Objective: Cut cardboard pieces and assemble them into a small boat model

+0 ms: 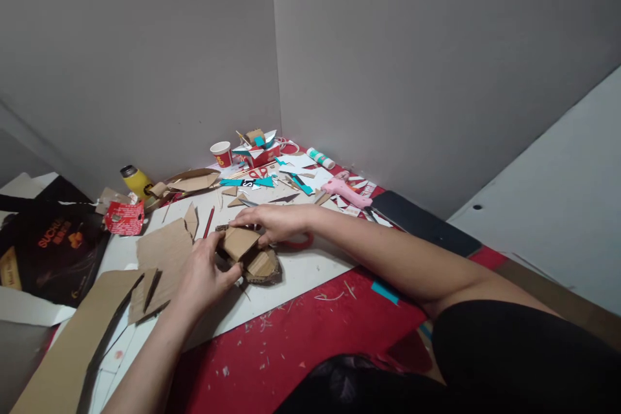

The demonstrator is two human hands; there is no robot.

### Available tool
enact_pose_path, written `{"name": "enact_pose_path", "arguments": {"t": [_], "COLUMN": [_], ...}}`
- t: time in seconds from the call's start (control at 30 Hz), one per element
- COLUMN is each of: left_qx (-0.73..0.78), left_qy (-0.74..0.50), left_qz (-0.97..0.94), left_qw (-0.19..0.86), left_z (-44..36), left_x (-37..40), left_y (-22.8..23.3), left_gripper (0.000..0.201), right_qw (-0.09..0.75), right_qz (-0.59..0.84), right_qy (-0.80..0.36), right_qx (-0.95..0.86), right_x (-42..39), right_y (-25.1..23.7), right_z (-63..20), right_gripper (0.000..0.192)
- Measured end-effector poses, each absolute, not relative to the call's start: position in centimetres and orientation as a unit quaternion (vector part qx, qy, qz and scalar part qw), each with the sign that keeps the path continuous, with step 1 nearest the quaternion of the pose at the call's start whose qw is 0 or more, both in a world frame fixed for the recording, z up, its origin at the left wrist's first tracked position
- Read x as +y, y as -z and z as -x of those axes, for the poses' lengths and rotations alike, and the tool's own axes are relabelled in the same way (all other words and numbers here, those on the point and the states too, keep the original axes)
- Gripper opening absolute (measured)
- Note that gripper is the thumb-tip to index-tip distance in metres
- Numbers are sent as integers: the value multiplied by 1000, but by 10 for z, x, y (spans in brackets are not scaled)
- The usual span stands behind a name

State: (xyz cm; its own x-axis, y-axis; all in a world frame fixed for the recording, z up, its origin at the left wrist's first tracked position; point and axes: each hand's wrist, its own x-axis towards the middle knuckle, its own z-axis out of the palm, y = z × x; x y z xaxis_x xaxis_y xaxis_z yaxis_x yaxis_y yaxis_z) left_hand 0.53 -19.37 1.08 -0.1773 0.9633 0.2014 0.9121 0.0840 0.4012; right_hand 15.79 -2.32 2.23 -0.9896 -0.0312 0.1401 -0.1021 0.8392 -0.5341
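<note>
On the white board, a small cardboard model [262, 265] has a rounded, boat-like base with a raised box-shaped piece [241, 242] on top. My left hand [206, 268] grips its near left side, thumb against the raised piece and fingers curled at the far edge. From the right, my right hand [276, 221] presses its fingers on the far side and top of the same piece. Under my right hand lies a pair of scissors [301, 243], its red handle partly hidden. A dark red pencil [209, 221] rests just beyond my left hand.
Flat cardboard sheets [162, 252] lie left, near a black printed bag [53, 246]. Further back stand a yellow bottle [140, 182], a paper cup [222, 154] and a red-and-teal paper model [259, 150]. A pink glue gun [347, 194], glue stick tube [320, 158] and scraps lie right.
</note>
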Motion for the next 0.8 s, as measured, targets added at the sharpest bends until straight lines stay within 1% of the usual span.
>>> {"name": "enact_pose_path", "arguments": {"t": [0.13, 0.27, 0.33, 0.4, 0.5, 0.57, 0.7, 0.8], "left_qx": [722, 724, 722, 720, 719, 718, 715, 711], "left_qy": [-251, -270, -279, -288, -303, -316, -339, -344], "left_qz": [-643, -635, -633, -631, -625, -620, -611, -613], "left_qw": [42, 24, 17, 13, 14, 14, 14, 23], "left_z": [-5, -1, 1, 2, 1, 1, 1, 0], "left_x": [-197, -202, -203, -205, -207, -209, -212, -212], "left_y": [-5, 6, 12, 16, 19, 18, 18, 19], "left_gripper": [52, 60, 63, 66, 73, 76, 77, 68], "right_qw": [73, 108, 128, 139, 156, 163, 164, 165], "right_qz": [2, 93, 136, 162, 191, 206, 223, 223], "right_qy": [-289, -325, -333, -332, -337, -339, -337, -327], "right_qx": [-955, -935, -924, -919, -909, -903, -900, -903], "right_x": [-28, -39, -45, -50, -56, -59, -64, -66], "right_y": [-19, -11, -6, -1, 3, 4, 5, 6], "right_z": [-159, -158, -156, -154, -152, -151, -148, -148], "right_gripper": [70, 83, 85, 77, 57, 48, 38, 35]}}
